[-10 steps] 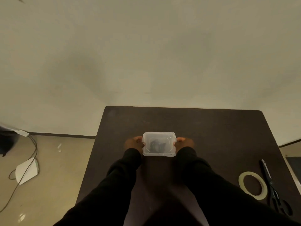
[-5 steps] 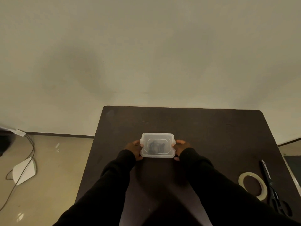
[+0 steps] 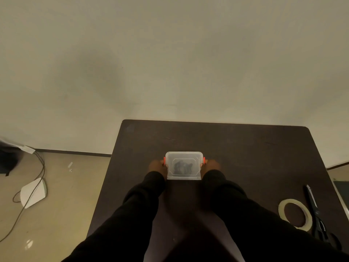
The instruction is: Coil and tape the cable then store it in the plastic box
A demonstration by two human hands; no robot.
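Note:
A small clear plastic box (image 3: 184, 156) with its lid on sits in the middle of the dark table (image 3: 245, 148). Through the lid a dark coiled cable (image 3: 182, 167) shows inside. Orange latches (image 3: 204, 160) stand at the box's two short sides. My left hand (image 3: 155, 165) presses against the left side and my right hand (image 3: 212, 165) against the right side, fingers at the latches. Both arms wear black sleeves.
A roll of pale tape (image 3: 294, 214) lies flat at the table's near right, with black scissors (image 3: 317, 214) just right of it. On the floor at the left lie a white device (image 3: 33, 192) and a dark cord (image 3: 40, 167).
The orange latches at the box's sides now show, where only clear plastic showed before. My hands have stayed at the two sides, and the box has barely shifted.

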